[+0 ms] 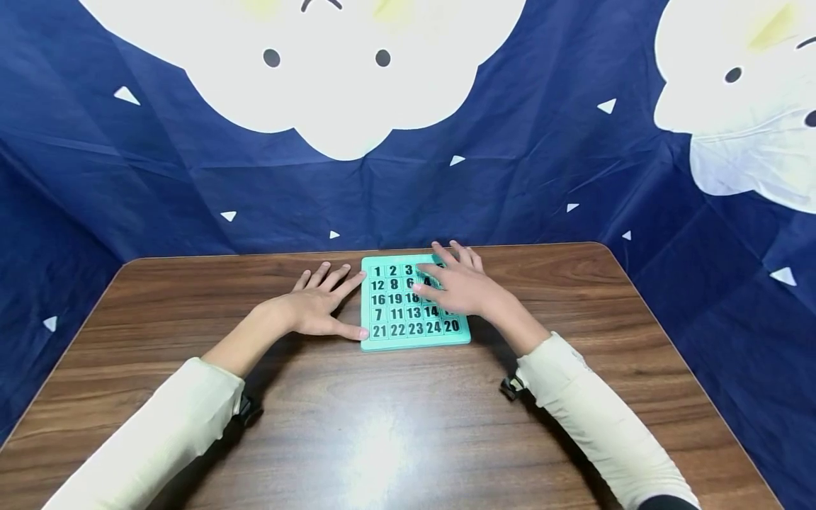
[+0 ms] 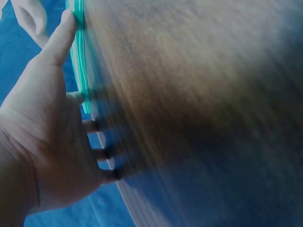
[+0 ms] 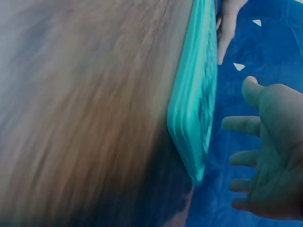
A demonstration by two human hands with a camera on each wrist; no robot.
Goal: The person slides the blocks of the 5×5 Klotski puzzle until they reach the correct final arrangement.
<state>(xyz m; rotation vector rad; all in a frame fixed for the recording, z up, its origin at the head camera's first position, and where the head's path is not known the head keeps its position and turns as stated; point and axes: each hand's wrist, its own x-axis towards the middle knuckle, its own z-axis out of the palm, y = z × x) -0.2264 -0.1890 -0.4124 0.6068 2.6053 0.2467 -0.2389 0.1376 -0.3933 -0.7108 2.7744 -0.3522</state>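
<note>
A teal number slide puzzle (image 1: 416, 338) with black numerals lies flat near the table's far edge. At its left side my left hand (image 1: 312, 309) is spread out, with thumb and index finger touching the frame's edge; the left wrist view shows the thumb (image 2: 66, 28) against the teal side. Over the puzzle's right half is my right hand (image 1: 465, 285), its fingers extended and covering several tiles. In the right wrist view that hand (image 3: 279, 151) is raised off the puzzle (image 3: 189, 113), with a gap between fingertips and tiles.
The brown wooden table (image 1: 357, 425) reaches back to a dark blue cloth backdrop (image 1: 255, 184) with white clouds and triangles. Bright glare lies on the near middle of the tabletop. Dark straps with small devices sit under both wrists.
</note>
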